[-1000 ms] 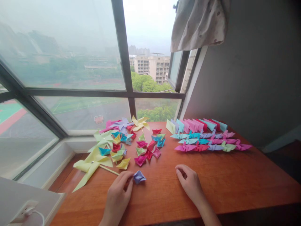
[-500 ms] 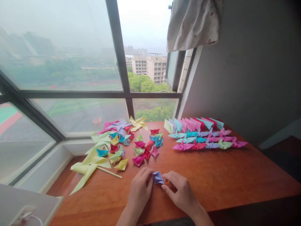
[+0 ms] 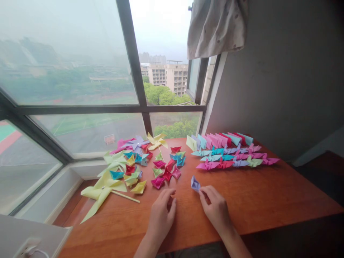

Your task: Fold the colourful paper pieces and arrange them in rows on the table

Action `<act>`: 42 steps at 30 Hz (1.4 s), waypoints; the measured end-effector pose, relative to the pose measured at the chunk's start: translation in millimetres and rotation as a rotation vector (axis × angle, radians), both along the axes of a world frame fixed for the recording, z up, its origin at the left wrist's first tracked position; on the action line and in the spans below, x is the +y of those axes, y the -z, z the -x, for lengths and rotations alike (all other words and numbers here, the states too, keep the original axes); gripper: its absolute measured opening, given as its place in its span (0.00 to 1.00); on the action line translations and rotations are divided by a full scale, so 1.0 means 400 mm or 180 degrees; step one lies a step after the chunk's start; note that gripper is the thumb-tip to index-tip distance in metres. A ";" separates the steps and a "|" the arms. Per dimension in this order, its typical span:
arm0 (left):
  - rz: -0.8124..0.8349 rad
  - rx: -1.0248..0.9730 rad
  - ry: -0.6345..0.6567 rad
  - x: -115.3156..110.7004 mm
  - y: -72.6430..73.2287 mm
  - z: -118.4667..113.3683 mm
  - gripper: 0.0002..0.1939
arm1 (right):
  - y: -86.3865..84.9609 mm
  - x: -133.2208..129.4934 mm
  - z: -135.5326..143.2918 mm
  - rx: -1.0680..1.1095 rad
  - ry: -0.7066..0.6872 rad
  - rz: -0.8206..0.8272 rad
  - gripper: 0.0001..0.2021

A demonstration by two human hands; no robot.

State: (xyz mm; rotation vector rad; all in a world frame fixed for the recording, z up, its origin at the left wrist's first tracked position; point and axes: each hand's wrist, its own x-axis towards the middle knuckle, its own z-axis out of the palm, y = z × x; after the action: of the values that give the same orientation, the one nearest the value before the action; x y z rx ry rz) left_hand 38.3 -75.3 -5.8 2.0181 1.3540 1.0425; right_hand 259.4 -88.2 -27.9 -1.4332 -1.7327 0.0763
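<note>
A small purple paper boat (image 3: 195, 184) is pinched at its near corner by the thumb and fingertips of my right hand (image 3: 215, 206), a little above or on the table; I cannot tell which. My left hand (image 3: 162, 209) rests to the left of it with curved fingers, thumb apart from the forefinger and nothing between them. Just beyond my left hand lie several folded paper boats, among them a magenta boat (image 3: 158, 182), a yellow boat (image 3: 139, 187) and a pink boat (image 3: 176, 172).
Yellow pinwheel (image 3: 103, 188) with a stick lies at the left, other pinwheels behind it. Paper cranes (image 3: 225, 164) stand in rows at the right, with folded paper pieces (image 3: 212, 141) behind them. The wooden table (image 3: 255, 204) borders a window (image 3: 88, 110); a wall socket (image 3: 29, 247) is at lower left.
My right hand has carried the purple paper boat forward and to the right. My left hand has let go of it and stays near the same spot.
</note>
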 end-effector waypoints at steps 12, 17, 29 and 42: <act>-0.0016 0.0277 0.0132 -0.001 -0.001 -0.002 0.10 | 0.016 0.037 -0.144 -0.0900 0.1037 -0.0124 0.12; -0.0034 0.0282 0.0150 -0.005 -0.007 -0.001 0.10 | 0.013 0.028 -0.137 -0.0944 0.1250 -0.0067 0.13; -0.0067 0.0279 0.0141 -0.004 -0.008 -0.003 0.10 | 0.016 0.027 -0.144 -0.0941 0.1196 -0.0117 0.12; -0.0037 0.0319 0.0172 -0.005 -0.009 -0.003 0.10 | 0.021 0.032 -0.150 -0.0878 0.1021 -0.0197 0.11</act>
State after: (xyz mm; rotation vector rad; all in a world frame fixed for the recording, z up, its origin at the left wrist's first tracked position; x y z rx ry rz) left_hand 39.4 -77.2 -2.1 2.1287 1.3384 0.9388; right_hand 319.6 -75.3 -36.4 -1.7189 -1.6782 -0.3595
